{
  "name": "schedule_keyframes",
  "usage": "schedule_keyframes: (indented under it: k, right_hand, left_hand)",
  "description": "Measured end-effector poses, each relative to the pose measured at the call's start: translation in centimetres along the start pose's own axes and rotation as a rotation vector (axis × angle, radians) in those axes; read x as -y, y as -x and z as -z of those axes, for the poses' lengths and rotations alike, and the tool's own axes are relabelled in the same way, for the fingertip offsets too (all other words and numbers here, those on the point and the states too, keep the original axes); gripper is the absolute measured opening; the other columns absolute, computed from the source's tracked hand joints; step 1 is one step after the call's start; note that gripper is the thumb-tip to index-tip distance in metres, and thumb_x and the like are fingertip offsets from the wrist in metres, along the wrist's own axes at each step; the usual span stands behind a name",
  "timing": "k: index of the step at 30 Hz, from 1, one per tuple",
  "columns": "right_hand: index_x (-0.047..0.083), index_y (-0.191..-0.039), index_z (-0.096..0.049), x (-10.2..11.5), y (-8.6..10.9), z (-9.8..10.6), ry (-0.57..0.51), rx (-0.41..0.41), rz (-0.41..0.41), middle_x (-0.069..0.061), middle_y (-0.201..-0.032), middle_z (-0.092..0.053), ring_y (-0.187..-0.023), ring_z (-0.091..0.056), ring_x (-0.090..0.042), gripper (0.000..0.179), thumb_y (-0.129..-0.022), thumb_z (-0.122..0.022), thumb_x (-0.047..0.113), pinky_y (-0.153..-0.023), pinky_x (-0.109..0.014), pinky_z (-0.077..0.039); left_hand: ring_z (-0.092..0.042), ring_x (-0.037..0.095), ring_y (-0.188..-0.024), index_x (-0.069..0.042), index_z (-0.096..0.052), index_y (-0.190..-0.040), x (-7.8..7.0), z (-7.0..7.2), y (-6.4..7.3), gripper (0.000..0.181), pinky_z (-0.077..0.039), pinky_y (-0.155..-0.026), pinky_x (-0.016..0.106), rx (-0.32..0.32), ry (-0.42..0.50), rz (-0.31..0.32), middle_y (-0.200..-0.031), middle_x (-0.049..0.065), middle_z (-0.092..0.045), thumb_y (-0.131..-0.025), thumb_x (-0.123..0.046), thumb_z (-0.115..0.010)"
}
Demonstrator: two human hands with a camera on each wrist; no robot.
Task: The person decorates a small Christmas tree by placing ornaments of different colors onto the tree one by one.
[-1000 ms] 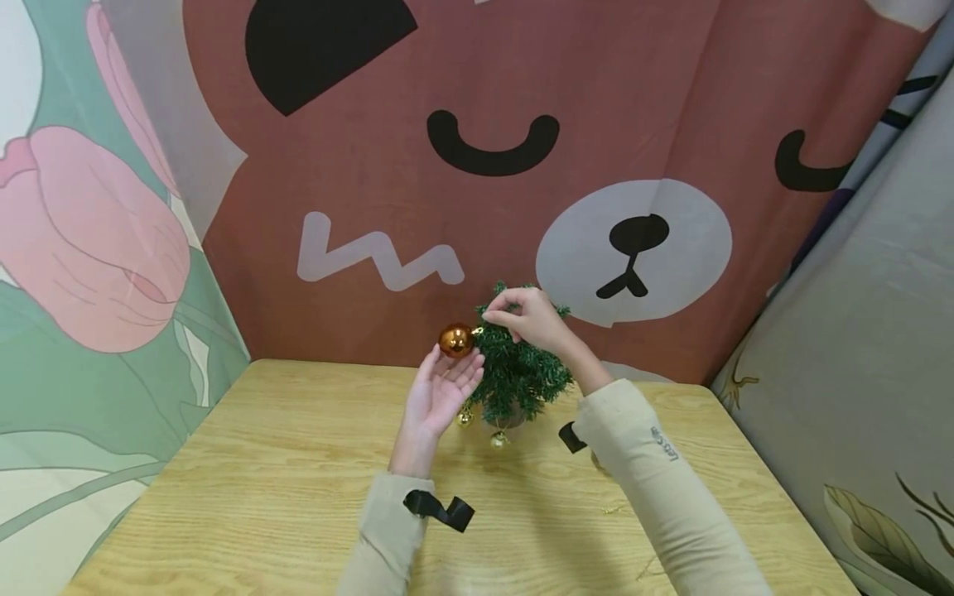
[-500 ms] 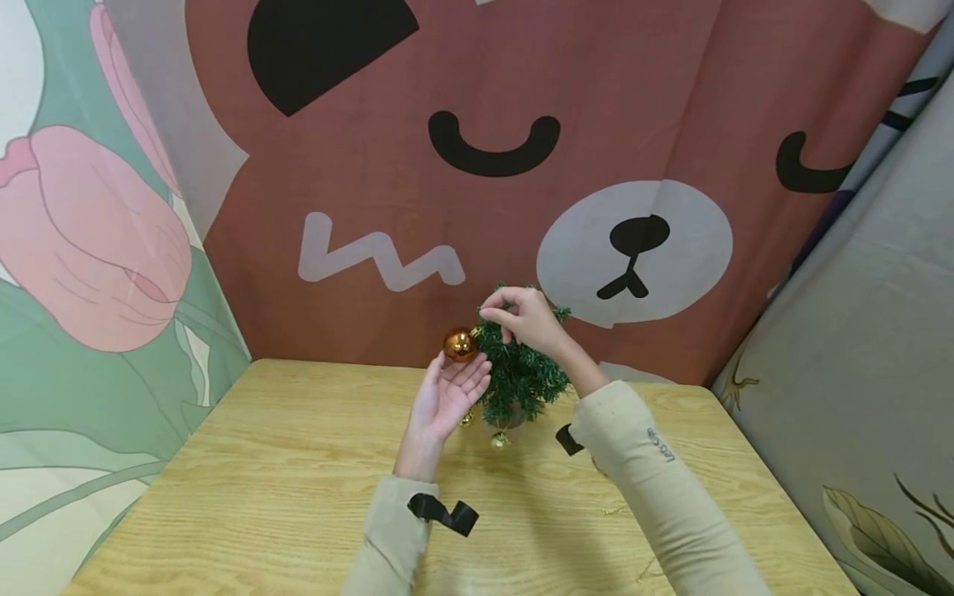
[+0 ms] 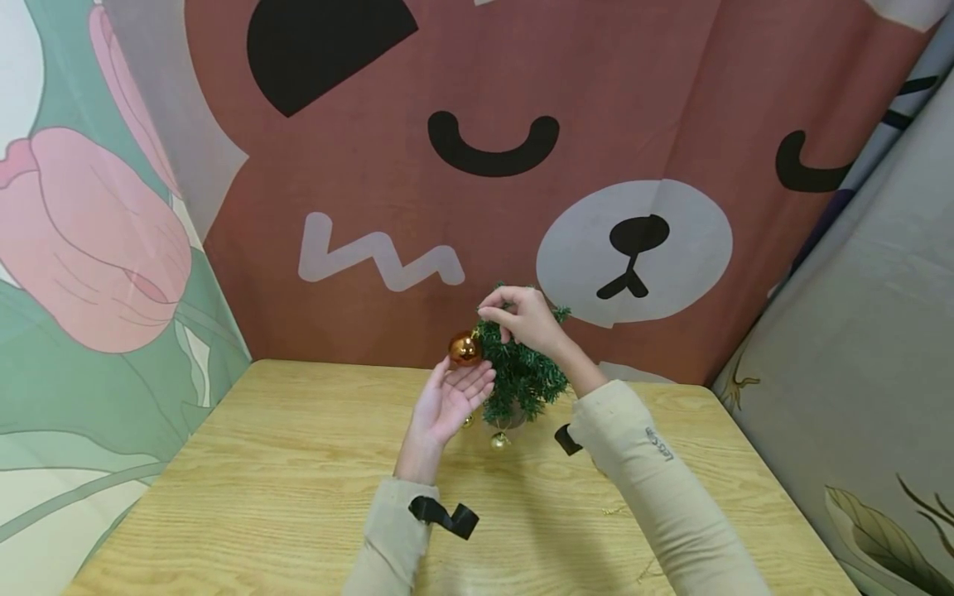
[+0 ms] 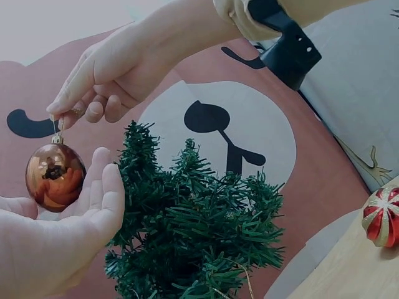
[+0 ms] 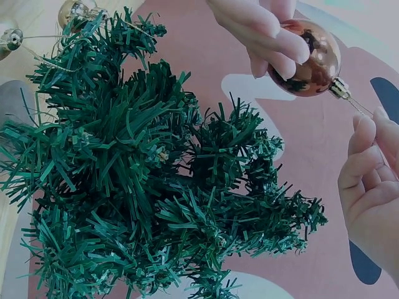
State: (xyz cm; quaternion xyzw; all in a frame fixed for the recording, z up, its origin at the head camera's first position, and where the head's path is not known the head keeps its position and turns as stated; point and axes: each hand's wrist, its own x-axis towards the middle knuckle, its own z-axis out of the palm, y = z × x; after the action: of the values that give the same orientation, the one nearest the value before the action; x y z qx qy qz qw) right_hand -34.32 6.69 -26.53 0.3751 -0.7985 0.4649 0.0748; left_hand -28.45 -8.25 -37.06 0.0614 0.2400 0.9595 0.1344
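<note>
A shiny copper-orange Christmas bauble (image 3: 464, 349) with a gold cap hangs at the left side of a small green artificial Christmas tree (image 3: 525, 377). My right hand (image 3: 525, 319) pinches the bauble's thin gold string (image 5: 358, 106) between thumb and forefinger, above the cap. Palm up, my left hand (image 3: 447, 401) lies under the bauble with its fingers extended and relaxed. In the left wrist view the bauble (image 4: 55, 177) sits just over that palm, between thumb and fingers. Its string is drawn taut upward.
Two gold baubles (image 3: 499, 441) hang low at the tree's front. A red and white striped bauble (image 4: 381, 218) rests on the wooden table (image 3: 298, 463) to the right. Loose gold strings (image 3: 614, 510) lie on the tabletop. A bear-print curtain (image 3: 358, 331) stands right behind the tree.
The bauble has swung slightly right and down, closer to the tree, its string now steeper. My left hand has shifted a little right; my right hand has barely moved.
</note>
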Motion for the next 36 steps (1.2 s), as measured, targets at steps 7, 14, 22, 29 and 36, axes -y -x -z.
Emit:
schedule_keyframes:
  k: [7,14,22,29,36]
  right_hand:
    - [-0.005,-0.094,-0.065,-0.1,-0.1,0.0,0.007,-0.001,-0.012,-0.024,-0.075,-0.062,-0.041,-0.049,-0.03,0.016,-0.09,-0.059,0.009,-0.037,-0.026,-0.038]
    - [-0.009,-0.095,-0.064,0.5,0.0,-0.1,0.016,-0.009,-0.041,-0.021,-0.072,-0.062,-0.038,-0.045,-0.007,0.016,-0.09,-0.058,0.005,-0.037,-0.026,-0.037]
    - [-0.013,-0.094,-0.062,3.5,0.7,-0.1,0.039,0.003,-0.042,-0.016,-0.069,-0.061,-0.039,-0.044,-0.003,0.014,-0.089,-0.057,-0.001,-0.039,-0.019,-0.034]
    - [-0.013,-0.093,-0.062,3.7,0.7,-0.1,0.059,0.0,-0.043,-0.019,-0.069,-0.06,-0.04,-0.045,-0.003,0.015,-0.089,-0.057,0.0,-0.039,-0.018,-0.034]
    - [-0.012,-0.093,-0.063,3.8,0.4,-0.3,0.079,0.006,-0.04,-0.017,-0.07,-0.06,-0.041,-0.045,-0.004,0.014,-0.089,-0.057,0.0,-0.039,-0.017,-0.031]
  left_hand:
    - [-0.044,0.03,-0.119,0.01,-0.026,-0.135,-0.1,0.5,-0.1,0.052,-0.046,-0.085,0.032,-0.033,-0.122,0.068,-0.127,0.023,-0.043,-0.101,-0.029,-0.027]
    - [-0.057,0.026,-0.103,0.016,-0.022,-0.137,-0.1,1.3,0.0,0.055,-0.039,-0.098,0.039,-0.066,-0.306,0.052,-0.129,0.028,-0.043,-0.102,-0.026,-0.028]
    - [-0.065,0.014,-0.072,0.013,-0.051,-0.109,-1.4,0.9,0.6,0.024,-0.052,-0.071,0.027,-0.244,-0.482,-0.256,-0.077,0.003,-0.064,-0.097,-0.005,-0.04]
    - [-0.062,0.008,-0.063,0.013,-0.06,-0.093,-3.1,-1.4,0.6,0.015,-0.05,-0.061,0.019,-0.366,-0.759,-0.536,-0.072,0.005,-0.066,-0.09,0.001,-0.053]
    - [-0.056,0.005,-0.064,0.01,-0.065,-0.093,-4.0,-3.2,0.4,0.016,-0.045,-0.059,0.018,-0.356,-0.993,-0.574,-0.076,0.004,-0.066,-0.087,-0.002,-0.059]
